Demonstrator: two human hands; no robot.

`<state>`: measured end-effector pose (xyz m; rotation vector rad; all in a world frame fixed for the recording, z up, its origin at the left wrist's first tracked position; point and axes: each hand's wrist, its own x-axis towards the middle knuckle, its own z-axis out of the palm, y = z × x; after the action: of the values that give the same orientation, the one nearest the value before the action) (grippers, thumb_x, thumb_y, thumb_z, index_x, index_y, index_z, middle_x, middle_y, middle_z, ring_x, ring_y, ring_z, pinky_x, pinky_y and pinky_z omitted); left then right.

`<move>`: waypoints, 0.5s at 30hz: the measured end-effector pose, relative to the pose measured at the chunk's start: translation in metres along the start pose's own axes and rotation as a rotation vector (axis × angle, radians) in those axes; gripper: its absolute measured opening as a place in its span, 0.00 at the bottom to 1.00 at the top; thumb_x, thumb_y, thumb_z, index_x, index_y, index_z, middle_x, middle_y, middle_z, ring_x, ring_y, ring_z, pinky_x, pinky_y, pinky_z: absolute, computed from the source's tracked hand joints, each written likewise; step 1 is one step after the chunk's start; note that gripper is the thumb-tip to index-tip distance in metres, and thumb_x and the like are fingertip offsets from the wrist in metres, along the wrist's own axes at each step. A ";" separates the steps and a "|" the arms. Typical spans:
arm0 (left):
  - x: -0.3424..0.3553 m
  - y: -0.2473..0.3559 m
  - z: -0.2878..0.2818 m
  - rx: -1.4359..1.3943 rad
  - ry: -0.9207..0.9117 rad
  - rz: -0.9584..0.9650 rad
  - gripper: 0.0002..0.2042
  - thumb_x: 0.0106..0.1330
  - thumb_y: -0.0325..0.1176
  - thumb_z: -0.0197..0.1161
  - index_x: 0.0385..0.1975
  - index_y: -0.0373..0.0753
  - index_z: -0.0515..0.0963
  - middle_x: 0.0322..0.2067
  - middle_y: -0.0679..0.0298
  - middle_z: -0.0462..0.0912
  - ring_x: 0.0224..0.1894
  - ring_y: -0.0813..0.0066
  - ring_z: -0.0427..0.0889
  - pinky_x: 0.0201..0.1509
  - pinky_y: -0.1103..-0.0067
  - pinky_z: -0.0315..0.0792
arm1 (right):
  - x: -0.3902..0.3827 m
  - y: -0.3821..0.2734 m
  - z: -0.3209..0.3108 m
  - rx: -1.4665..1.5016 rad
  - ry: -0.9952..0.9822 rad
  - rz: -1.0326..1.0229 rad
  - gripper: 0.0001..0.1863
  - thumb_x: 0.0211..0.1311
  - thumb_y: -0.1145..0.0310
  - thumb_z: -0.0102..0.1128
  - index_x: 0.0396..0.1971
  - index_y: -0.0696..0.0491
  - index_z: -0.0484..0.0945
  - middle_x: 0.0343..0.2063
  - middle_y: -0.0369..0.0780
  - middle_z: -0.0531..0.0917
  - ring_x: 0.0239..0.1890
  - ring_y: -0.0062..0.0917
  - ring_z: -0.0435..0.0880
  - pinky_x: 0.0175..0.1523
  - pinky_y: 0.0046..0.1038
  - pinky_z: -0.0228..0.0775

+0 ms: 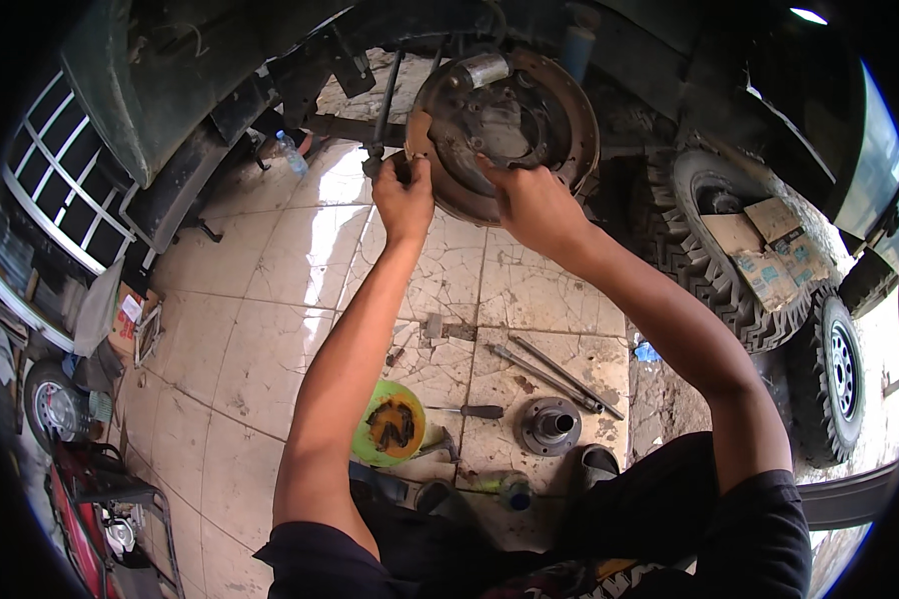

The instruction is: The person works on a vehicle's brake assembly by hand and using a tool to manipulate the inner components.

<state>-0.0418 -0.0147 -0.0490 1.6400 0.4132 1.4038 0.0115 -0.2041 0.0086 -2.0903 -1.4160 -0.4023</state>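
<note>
A round, rusty drum brake assembly (504, 135) faces me under the vehicle, with curved shoes around its dark central plate. My left hand (406, 203) grips the outer left edge of the brown brake shoe (428, 140), fingers closed round it. Over the lower rim lies my right hand (537, 208), closed on the same shoe. Its index finger stretches inward over the shoe's inner side; the other fingers are mostly hidden. A silver cylinder (482, 70) sits at the top of the assembly. Left of the brake, a dark rod (388, 100) runs up beside my left fingers.
On the cracked tiles lie a green bowl (386, 451) with dark pieces, a screwdriver (481, 411), two metal rods (554, 374), a flanged hub (549, 426) and a bottle (514, 491). Large tyres (704, 260) stand at right, a red machine (80, 509) at lower left.
</note>
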 end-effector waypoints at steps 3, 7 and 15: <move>-0.001 0.002 -0.001 0.016 -0.003 0.007 0.11 0.62 0.32 0.62 0.33 0.28 0.77 0.28 0.55 0.84 0.30 0.70 0.82 0.38 0.74 0.73 | -0.015 0.007 -0.003 0.092 -0.006 -0.035 0.25 0.53 0.79 0.51 0.55 0.55 0.74 0.24 0.55 0.81 0.29 0.49 0.83 0.38 0.45 0.76; -0.001 0.004 0.003 0.008 -0.012 -0.008 0.11 0.62 0.32 0.61 0.32 0.27 0.77 0.27 0.56 0.84 0.30 0.71 0.81 0.37 0.74 0.73 | -0.001 0.019 -0.001 0.146 0.015 0.012 0.25 0.54 0.80 0.51 0.55 0.55 0.74 0.25 0.55 0.81 0.30 0.50 0.82 0.38 0.45 0.76; 0.000 0.006 -0.001 0.011 0.010 0.021 0.11 0.62 0.32 0.61 0.32 0.27 0.77 0.26 0.55 0.84 0.30 0.71 0.82 0.36 0.75 0.73 | -0.006 0.008 0.008 0.132 0.010 0.012 0.24 0.56 0.81 0.49 0.55 0.58 0.74 0.25 0.57 0.80 0.31 0.50 0.82 0.38 0.43 0.73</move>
<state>-0.0448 -0.0174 -0.0449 1.6512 0.4115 1.4279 0.0156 -0.2061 -0.0033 -1.9872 -1.3855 -0.3061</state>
